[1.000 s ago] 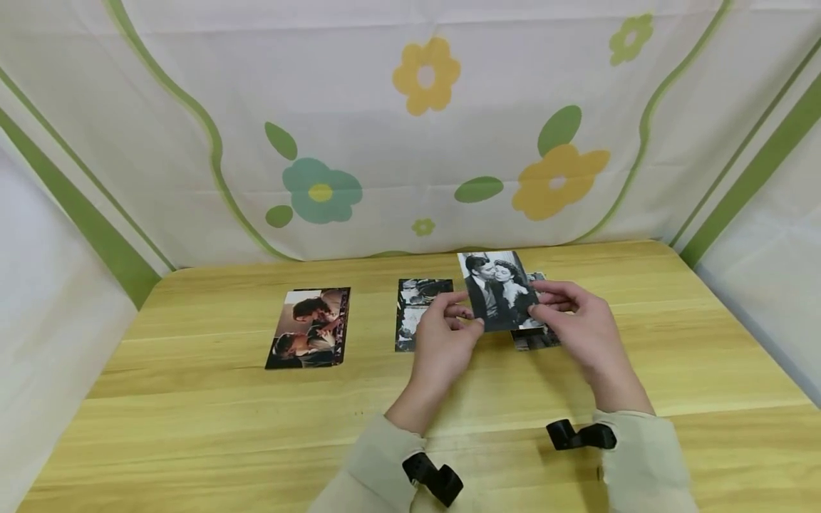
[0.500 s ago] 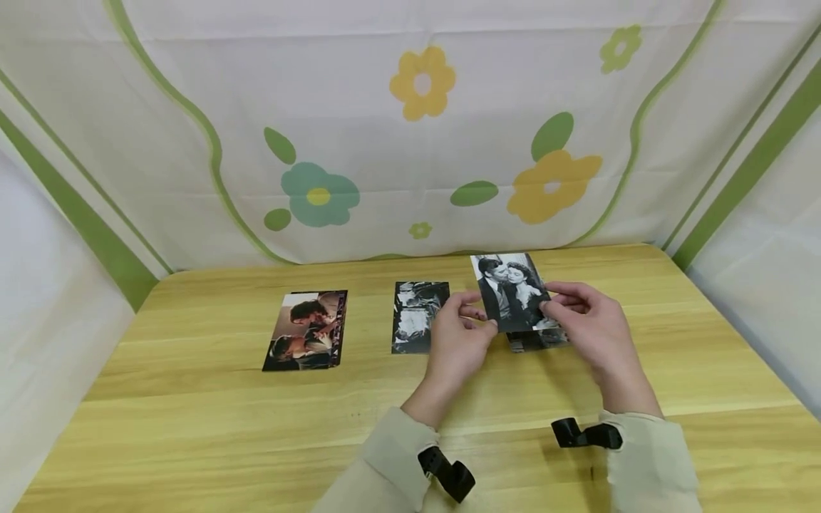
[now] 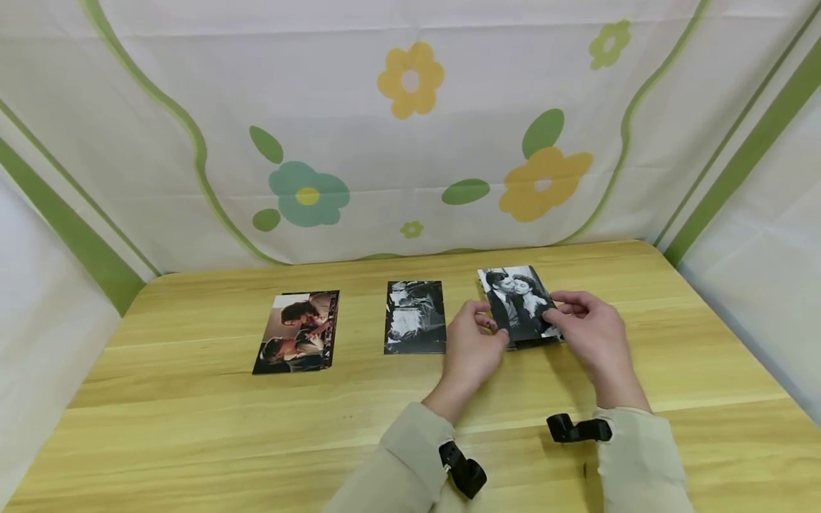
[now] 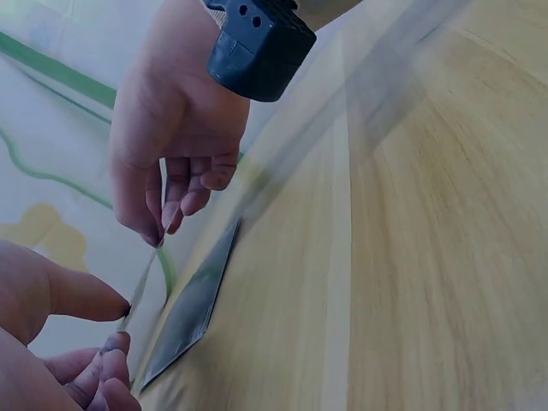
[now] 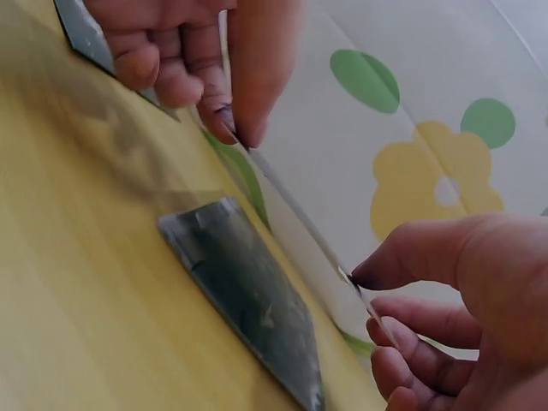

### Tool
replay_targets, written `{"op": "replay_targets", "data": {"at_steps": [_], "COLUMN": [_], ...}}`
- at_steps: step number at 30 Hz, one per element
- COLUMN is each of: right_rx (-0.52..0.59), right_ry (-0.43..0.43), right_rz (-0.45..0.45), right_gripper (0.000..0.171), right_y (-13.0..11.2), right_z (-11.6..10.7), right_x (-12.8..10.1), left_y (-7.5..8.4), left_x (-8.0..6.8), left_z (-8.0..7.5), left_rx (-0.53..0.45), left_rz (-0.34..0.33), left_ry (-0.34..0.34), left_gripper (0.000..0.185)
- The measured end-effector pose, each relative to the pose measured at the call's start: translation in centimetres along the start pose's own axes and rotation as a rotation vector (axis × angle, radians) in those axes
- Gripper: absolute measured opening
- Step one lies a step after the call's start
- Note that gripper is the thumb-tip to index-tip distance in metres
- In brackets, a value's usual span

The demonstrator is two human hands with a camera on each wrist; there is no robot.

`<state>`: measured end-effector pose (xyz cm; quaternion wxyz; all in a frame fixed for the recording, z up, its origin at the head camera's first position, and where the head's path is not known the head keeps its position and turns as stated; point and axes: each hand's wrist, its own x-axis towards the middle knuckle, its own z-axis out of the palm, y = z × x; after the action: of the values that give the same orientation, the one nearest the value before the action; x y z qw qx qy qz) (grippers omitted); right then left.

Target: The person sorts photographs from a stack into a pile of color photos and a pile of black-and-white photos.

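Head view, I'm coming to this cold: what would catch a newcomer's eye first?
Probably the black-and-white photo of a couple, pinched at its edges between the left hand and right hand, just above a pile of prints on the right of the wooden table. To its left lie another black-and-white print and a colour print.

right wrist | both hands point(image 5: 257, 210) pinch photo point(image 5: 300, 224) edge-on | above pile point(image 5: 244, 295) on table point(image 5: 77, 282)
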<state>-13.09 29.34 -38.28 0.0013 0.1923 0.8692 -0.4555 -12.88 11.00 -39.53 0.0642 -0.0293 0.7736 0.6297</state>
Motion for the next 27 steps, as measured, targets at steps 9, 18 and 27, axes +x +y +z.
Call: {"op": "replay_targets", "data": {"at_steps": [9, 18, 27], "right_rx": [-0.041, -0.188, -0.213], "right_ry": [0.0, 0.008, 0.037], "right_rz": [0.033, -0.054, -0.067], "right_gripper": [0.049, 0.046, 0.044], "right_y": [1.2, 2.0, 2.3], "right_z": [0.5, 1.1, 1.3], "right_x": [0.6, 0.9, 1.1], "left_y": [-0.3, -0.8, -0.9], "left_x": [0.3, 0.6, 0.4], "left_z": [0.5, 0.7, 0.4], "left_rx": [0.116, 0.228, 0.236], "left_rz": [-0.018, -0.009, 0.0], "left_ry": [-0.049, -0.105, -0.089], "left_gripper": [0.05, 0.057, 0.052]}}
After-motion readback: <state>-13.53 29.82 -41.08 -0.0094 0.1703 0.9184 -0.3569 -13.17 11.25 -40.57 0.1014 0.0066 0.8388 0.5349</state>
